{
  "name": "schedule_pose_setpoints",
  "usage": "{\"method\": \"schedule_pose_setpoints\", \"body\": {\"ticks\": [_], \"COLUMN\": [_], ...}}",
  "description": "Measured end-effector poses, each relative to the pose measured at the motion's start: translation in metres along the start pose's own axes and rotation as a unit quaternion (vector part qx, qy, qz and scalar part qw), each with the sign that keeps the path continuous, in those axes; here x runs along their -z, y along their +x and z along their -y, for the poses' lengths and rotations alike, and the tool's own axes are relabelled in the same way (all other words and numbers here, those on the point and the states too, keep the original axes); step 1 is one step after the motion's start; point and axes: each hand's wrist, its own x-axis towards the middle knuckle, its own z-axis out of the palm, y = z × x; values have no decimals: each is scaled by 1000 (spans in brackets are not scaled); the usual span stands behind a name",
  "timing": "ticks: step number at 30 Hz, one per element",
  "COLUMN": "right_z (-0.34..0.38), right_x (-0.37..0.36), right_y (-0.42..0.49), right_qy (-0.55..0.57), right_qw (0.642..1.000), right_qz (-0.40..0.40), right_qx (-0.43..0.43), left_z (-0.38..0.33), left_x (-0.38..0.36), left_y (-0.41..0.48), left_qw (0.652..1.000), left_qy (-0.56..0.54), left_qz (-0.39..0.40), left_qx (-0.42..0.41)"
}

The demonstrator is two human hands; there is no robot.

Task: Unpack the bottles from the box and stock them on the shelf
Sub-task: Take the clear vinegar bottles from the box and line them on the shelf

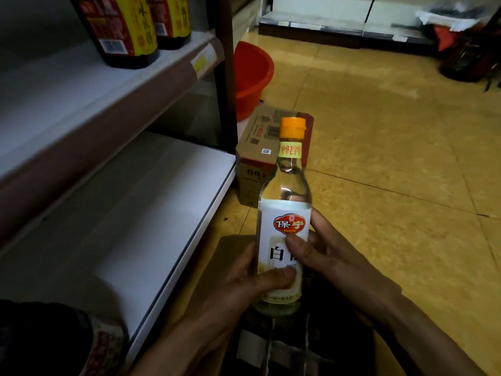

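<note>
A clear glass bottle [284,210] with an orange cap and a white label stands upright in front of me, held by both hands. My left hand [244,286] wraps its lower left side, thumb across the label. My right hand [325,253] grips the right side, thumb on the label's middle. Beneath the bottle lies a dark open box [298,346], its contents hard to make out. The white lower shelf [151,213] lies to the left, bare where I can see it.
Two dark bottles [127,28] with yellow-red labels stand on the upper shelf [81,85]. A closed cardboard carton [260,147] sits on the floor behind the bottle, an orange basin [252,74] beyond it. A dark bottle [105,346] is at the bottom left. Yellow tiled floor spreads right.
</note>
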Motion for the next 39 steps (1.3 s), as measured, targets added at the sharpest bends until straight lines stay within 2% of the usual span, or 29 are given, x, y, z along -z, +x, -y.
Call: {"method": "schedule_pose_setpoints", "body": {"ticks": [11, 15, 19, 26, 32, 39], "right_z": [17, 13, 13, 49, 137, 300], "right_x": [-17, -29, -48, -82, -90, -102], "right_y": [-38, -65, -104, -169, -215, -245], "right_qy": [68, 64, 63, 50, 24, 14], "right_qw": [995, 993, 990, 987, 986, 990], "right_qz": [-24, -35, -44, -44, -17, 0], "right_qx": [-71, -91, -121, -144, -163, -138], "left_z": [-14, -13, -16, -41, -105, -251], "left_x": [-17, -23, -36, -55, -84, -115], "left_y": [-47, -79, -121, -194, -257, -322], "left_qw": [994, 992, 988, 981, 976, 979], "left_qy": [-50, -29, -31, -40, -50, -41], "left_qz": [-13, 6, -9, -16, -24, -23], "left_qx": [92, 126, 153, 189, 213, 200]}}
